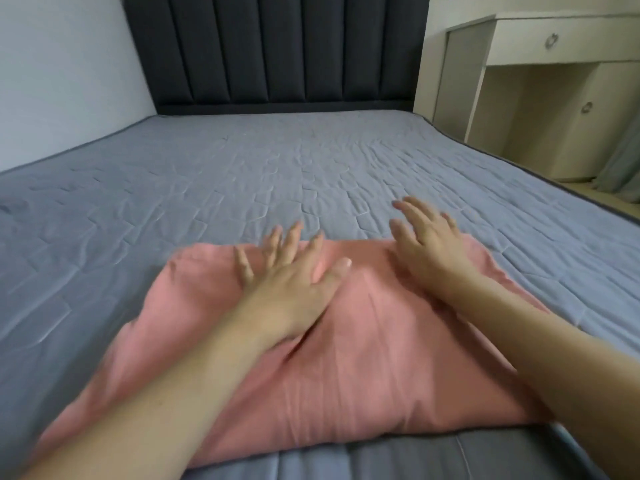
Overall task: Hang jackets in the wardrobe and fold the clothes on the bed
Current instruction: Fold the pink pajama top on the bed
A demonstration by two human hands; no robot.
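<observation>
We press both spread palms, left hand point(287, 282) and right hand point(429, 251), flat on the pink garment point(363, 358), whose long axis runs back from our fingertips toward our wrists.

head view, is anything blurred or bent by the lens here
Head view: both the left hand and the right hand are smeared by motion blur over the pink folded cloth garment; the grey quilted bed sheet stays fairly sharp; the wide lens bows the dark padded headboard and the bed's edges; lighting is soft and even, without glare.
</observation>
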